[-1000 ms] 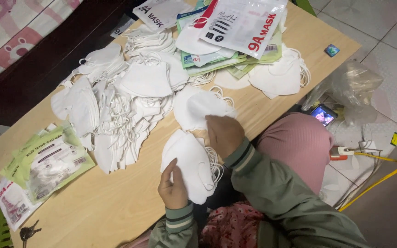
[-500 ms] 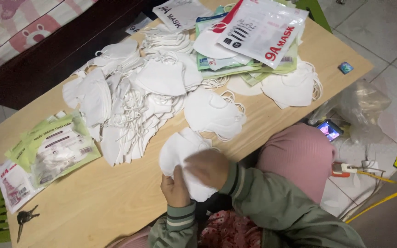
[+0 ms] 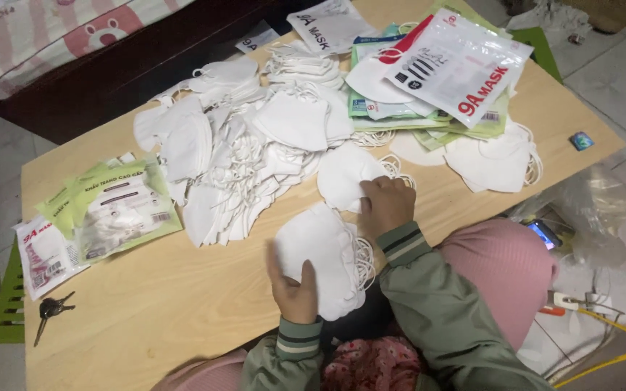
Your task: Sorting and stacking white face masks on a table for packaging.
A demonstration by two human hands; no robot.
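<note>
My left hand (image 3: 295, 288) grips a stack of white folded face masks (image 3: 322, 250) at the table's near edge, thumb on top. My right hand (image 3: 387, 203) reaches forward and closes its fingers on a single white mask (image 3: 343, 176) lying just beyond the stack. A big loose heap of white masks (image 3: 248, 148) with tangled ear loops spreads over the middle of the wooden table (image 3: 182, 304).
Green and white mask packets (image 3: 114, 206) lie at the left, with a smaller packet (image 3: 43, 253) and keys (image 3: 51, 310) near the left edge. More packets (image 3: 458, 65) and masks (image 3: 494, 161) pile at the right. A phone (image 3: 543, 233) and cables (image 3: 603, 318) lie on the floor.
My right hand left the held stack and moved forward onto the single mask on the table. The left hand kept holding the stack.
</note>
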